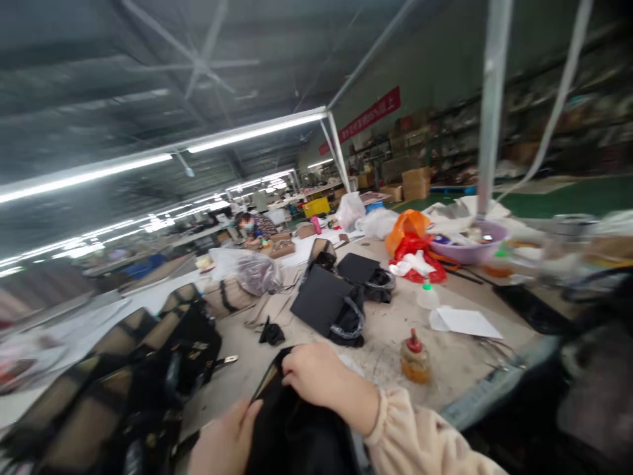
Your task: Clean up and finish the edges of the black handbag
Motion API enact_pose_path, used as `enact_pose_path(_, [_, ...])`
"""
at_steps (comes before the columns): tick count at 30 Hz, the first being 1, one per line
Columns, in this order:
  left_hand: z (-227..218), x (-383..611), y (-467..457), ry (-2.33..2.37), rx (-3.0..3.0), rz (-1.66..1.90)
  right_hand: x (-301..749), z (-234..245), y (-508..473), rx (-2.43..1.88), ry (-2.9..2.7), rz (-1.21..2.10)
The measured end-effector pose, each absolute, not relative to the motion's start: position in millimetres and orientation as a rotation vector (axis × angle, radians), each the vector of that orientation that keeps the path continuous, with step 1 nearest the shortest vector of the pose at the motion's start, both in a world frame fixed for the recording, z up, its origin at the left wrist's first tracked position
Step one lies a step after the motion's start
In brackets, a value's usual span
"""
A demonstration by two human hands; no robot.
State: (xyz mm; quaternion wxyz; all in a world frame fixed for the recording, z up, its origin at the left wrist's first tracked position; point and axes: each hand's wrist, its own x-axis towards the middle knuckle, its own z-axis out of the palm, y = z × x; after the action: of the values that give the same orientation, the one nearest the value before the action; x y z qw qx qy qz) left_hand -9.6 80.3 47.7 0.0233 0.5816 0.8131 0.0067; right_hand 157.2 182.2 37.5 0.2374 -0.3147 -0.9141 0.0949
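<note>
My right hand (316,379) is closed on the top edge of a black bag (297,429) at the bottom middle of the view; a cream sleeve covers the wrist. My left hand (225,442) grips the bag's left side from below. The bag rests at the near edge of a worn worktable (390,343). Just right of my right hand stands a small glue bottle (414,359) with a red cap. The picture is smeared by head motion.
A row of tan-and-black bags (148,356) stands at the left. Black bags (331,307) lie mid-table, with a white paper (467,323), orange and red plastic bags (410,247) and a purple basin (469,247) beyond. Another person (250,227) sits far back.
</note>
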Motion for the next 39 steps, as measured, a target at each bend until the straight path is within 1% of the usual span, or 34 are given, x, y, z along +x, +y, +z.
enact_pose_path(2, [51.4, -6.5, 74.6, 2.523, 1.841, 0.101, 158.6, 45.8, 179.9, -0.882, -2.521, 0.284])
enact_pose_path(8, [56.4, -3.8, 69.4, 2.589, 1.767, 0.055, 151.2, 48.3, 185.7, -0.88, -2.547, 0.325])
enact_pose_path(24, [45.7, -13.6, 72.1, 2.496, 1.902, 0.097, 135.9, 49.5, 196.1, -1.024, -2.591, 0.187])
enact_pose_path(39, [47.5, -10.4, 75.1, 2.525, 1.85, 0.034, 133.4, 50.5, 198.7, -1.043, -2.617, 0.189])
